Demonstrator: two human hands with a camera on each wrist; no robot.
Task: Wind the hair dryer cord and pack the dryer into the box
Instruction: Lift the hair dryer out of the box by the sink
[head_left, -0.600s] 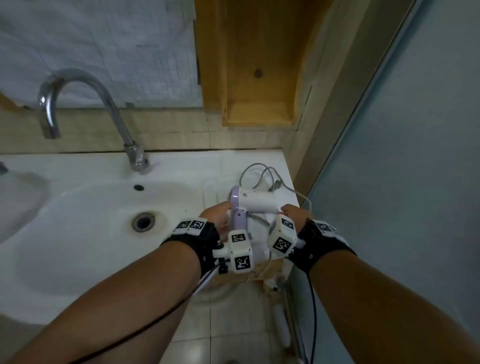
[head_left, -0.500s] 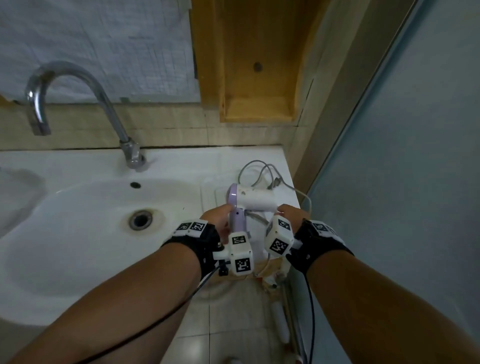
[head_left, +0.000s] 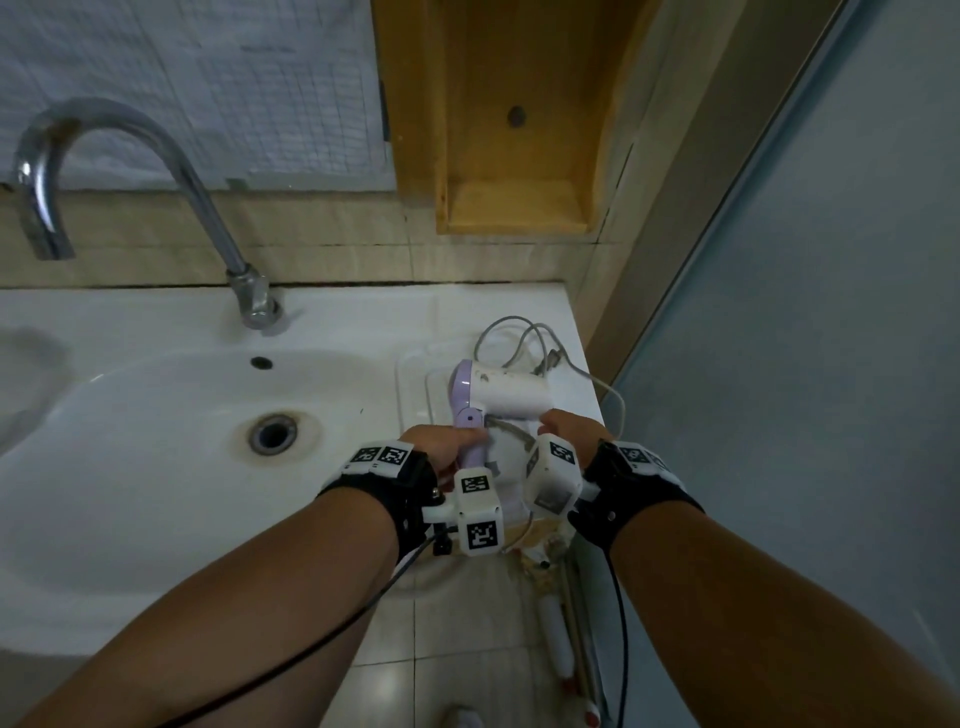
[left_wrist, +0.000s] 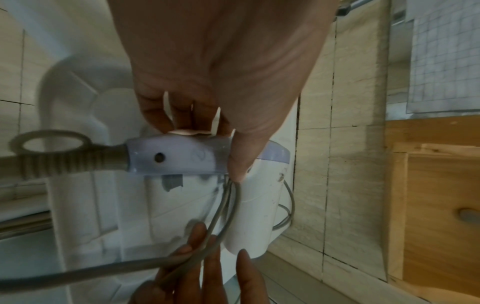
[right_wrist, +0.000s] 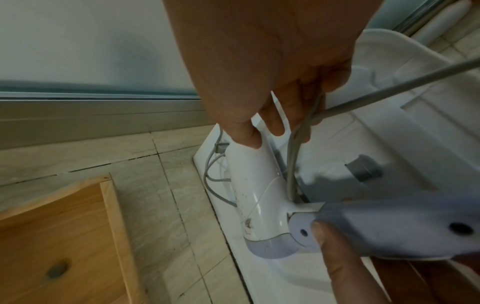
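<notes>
Currently the left hand (head_left: 447, 441) grips the lilac handle of the hair dryer (head_left: 498, 395) at the right near corner of the sink counter (head_left: 363, 322), thumb pressed near the hinge, while the right hand (head_left: 569, 428) holds the grey cord (left_wrist: 223, 216) pinched in curled fingers just beside the white barrel. Barrel's long axis runs left to right, handle pointing near; the cord leaves the handle base, crosses to the right hand, and slack loops lie far of the barrel, so the right hand is nearer for winding. No box identified; judged early in winding.
</notes>
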